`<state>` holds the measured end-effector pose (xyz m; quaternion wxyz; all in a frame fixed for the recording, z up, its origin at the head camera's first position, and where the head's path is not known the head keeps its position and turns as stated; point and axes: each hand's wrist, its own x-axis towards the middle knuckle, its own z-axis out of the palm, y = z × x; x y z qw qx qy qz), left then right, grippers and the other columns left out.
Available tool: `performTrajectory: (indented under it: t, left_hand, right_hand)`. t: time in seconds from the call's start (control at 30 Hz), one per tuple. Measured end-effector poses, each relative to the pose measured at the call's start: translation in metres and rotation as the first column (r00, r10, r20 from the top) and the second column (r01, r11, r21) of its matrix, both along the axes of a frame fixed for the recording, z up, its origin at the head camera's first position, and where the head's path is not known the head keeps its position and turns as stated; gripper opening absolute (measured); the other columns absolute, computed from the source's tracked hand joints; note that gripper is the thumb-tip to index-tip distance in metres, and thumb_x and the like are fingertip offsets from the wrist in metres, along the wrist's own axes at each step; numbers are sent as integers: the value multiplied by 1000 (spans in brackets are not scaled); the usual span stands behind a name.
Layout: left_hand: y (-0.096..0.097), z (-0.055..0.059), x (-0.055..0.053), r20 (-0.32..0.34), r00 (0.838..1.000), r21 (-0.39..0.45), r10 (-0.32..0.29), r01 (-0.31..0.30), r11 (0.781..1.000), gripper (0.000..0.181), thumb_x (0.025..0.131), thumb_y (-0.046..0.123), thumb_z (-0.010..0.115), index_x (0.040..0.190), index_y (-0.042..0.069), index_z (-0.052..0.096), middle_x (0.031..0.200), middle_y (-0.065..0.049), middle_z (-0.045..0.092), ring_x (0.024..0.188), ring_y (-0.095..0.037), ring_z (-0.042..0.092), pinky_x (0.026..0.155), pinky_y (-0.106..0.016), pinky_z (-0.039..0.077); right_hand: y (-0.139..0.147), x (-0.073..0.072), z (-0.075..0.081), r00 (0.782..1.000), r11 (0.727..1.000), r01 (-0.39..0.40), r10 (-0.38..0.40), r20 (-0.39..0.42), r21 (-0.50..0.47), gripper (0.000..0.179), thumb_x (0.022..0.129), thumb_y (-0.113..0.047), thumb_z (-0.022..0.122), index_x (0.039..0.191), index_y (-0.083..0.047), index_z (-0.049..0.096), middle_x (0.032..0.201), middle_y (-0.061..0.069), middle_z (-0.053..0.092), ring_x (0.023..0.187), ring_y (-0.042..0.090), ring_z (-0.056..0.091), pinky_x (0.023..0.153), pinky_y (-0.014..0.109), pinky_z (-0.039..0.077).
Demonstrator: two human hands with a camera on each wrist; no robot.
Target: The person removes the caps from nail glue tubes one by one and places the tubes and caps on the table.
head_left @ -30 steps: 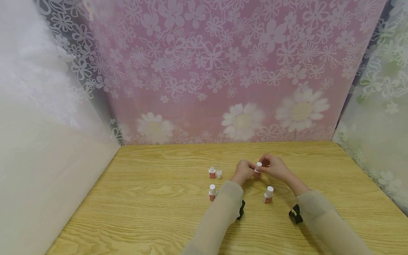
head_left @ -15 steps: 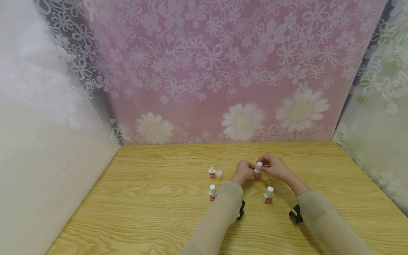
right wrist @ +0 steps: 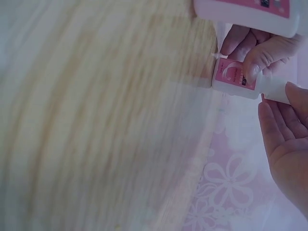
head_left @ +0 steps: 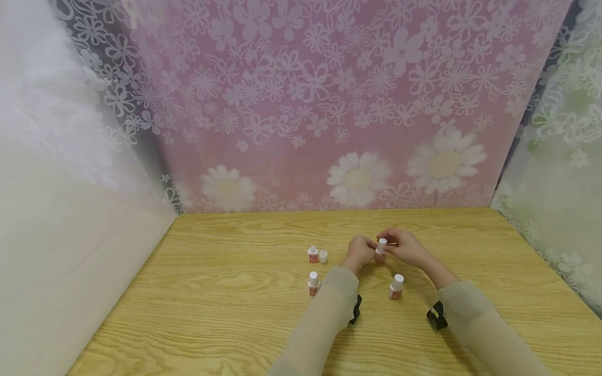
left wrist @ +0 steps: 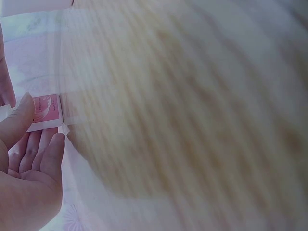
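Near the right middle of the table, my left hand grips a small white bottle with a pink-red label. The thumb lies over the label in both wrist views. My right hand pinches the bottle's white cap from the right, with the thumb on one side and fingers on the other. In the right wrist view the cap sits at the neck. Close in front of my hands stands a similar capped bottle. Left of my left hand is an uncapped bottle, with a loose white cap beside it.
Another bottle stands beside my left forearm, which partly hides something white next to it. The wood-grain table ends at a pink flowered curtain, with pale sheets at both sides. Black straps hang at my wrists.
My right fingers shift slightly around the cap. My left hand and the standing bottles stay where they were.
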<state>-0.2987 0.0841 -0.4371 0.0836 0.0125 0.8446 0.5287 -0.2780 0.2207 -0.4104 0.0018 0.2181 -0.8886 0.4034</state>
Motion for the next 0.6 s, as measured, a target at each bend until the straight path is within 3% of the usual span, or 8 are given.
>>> performTrajectory:
  t: [0.2,0.4,0.6]
  left_hand:
    - [-1,-1,-2,10,1000,14,-6,5,1000,13,62,4,79,70,8,70,71,5,59,64,-9,49,58,-24,42]
    - [-1,0,-2,22,1000,4,-5,5,1000,9,66,5,77,70,9,70,72,4,60,67,-9,51,58,-25,43]
    - [-1,-3,-2,5,1000,0,-12,12,1000,11,63,8,80,67,8,70,69,5,59,65,-9,50,57,-25,42]
  right_hand:
    - [1,-1,-1,1000,1000,6,-6,23,-17,28,83,-2,60,107,9,53,103,21,56,99,38,52,79,44,44]
    - [2,-1,-2,996,996,83,-83,15,10,33,82,-11,64,107,7,54,99,17,58,95,35,54,78,43,44]
    - [0,1,-2,990,991,136,-137,23,15,34,80,-22,66,101,3,55,94,14,59,92,33,54,73,41,45]
